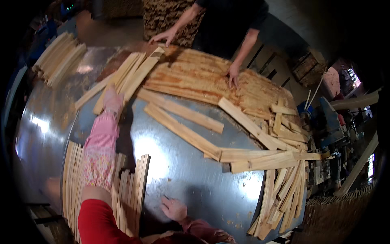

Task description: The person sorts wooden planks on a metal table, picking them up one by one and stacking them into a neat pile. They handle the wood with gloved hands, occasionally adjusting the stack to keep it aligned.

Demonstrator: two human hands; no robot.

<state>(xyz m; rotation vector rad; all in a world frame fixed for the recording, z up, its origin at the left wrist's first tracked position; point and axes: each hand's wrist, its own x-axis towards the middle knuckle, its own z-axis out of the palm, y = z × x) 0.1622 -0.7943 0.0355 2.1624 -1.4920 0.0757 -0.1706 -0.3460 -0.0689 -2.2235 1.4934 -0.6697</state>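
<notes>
Sorting step: left hand [113, 101] reaches across the metal counter [183, 171], its gloved grip resting on long wood slats [130, 75] at the far left; whether closed, cannot tell. Right hand [174, 209] released, flat near edge. Next needs closing on one slat.

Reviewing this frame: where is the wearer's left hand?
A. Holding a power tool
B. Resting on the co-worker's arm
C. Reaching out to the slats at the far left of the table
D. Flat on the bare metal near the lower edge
C: the left hand, in a pink glove and sleeve, reaches onto the fanned wood slats, while the right hand rests on the metal table.
</notes>
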